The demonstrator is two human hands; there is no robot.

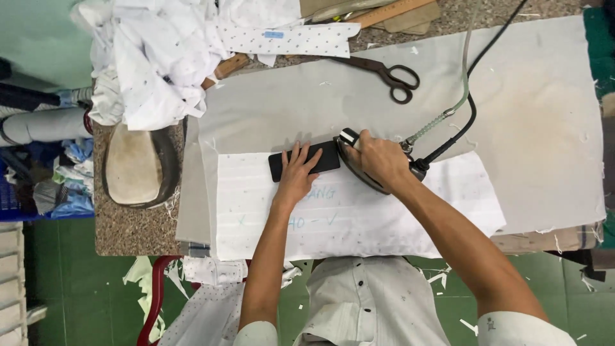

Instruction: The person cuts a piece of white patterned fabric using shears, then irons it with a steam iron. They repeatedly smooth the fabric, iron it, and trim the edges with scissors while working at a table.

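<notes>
— Work surface?
— Speckled granite-look table (128, 234), covered for the most part by a grey pressing cloth (525, 115), stained brownish toward its right side.

— Floor?
— Green tiles (70, 288), strewn with white fabric scraps (144, 272) below the table edge.

— Furniture nearby?
— One red curved chair frame (151, 301) at lower left; a blue crate (9, 198) at the far left edge, with bundled cloth beside it.

— Walls?
— Pale green surface (38, 38) at upper left.

— Light?
— Even and bright, with soft shadows only.
</notes>
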